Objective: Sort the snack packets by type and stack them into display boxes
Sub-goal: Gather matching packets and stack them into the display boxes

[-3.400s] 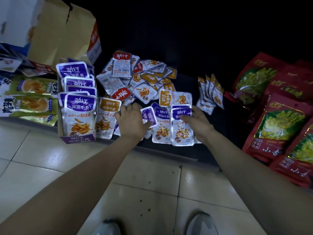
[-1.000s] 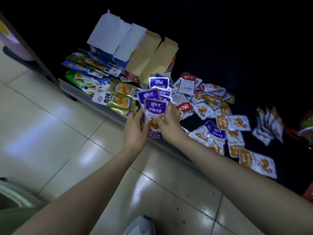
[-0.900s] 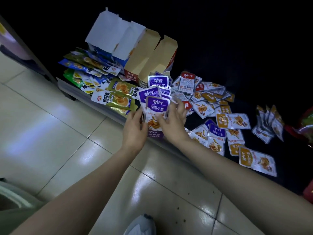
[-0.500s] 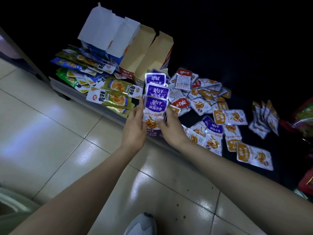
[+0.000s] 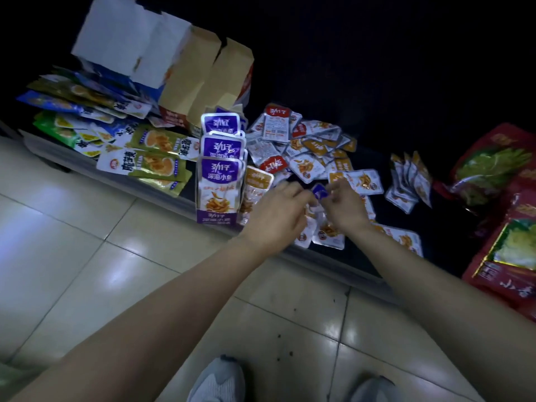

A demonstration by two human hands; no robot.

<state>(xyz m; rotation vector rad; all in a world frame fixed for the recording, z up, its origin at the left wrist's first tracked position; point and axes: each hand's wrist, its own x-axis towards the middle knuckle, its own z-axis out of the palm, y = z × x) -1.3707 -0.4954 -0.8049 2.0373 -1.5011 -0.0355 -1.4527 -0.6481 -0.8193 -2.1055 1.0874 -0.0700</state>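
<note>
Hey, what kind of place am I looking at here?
Probably a small shop's bottom shelf: a purple display box of snack packets, loose packets heaped beside it, big red bags alongside.

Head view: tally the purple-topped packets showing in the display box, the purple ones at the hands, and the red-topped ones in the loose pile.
Purple-topped packets showing in the display box: 3
Purple packet between left hand and right hand: 1
Red-topped packets in the loose pile: 3
Total: 7

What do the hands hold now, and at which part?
A purple packet, by its purple end: the right hand pinches it; the left hand perhaps too.
</note>
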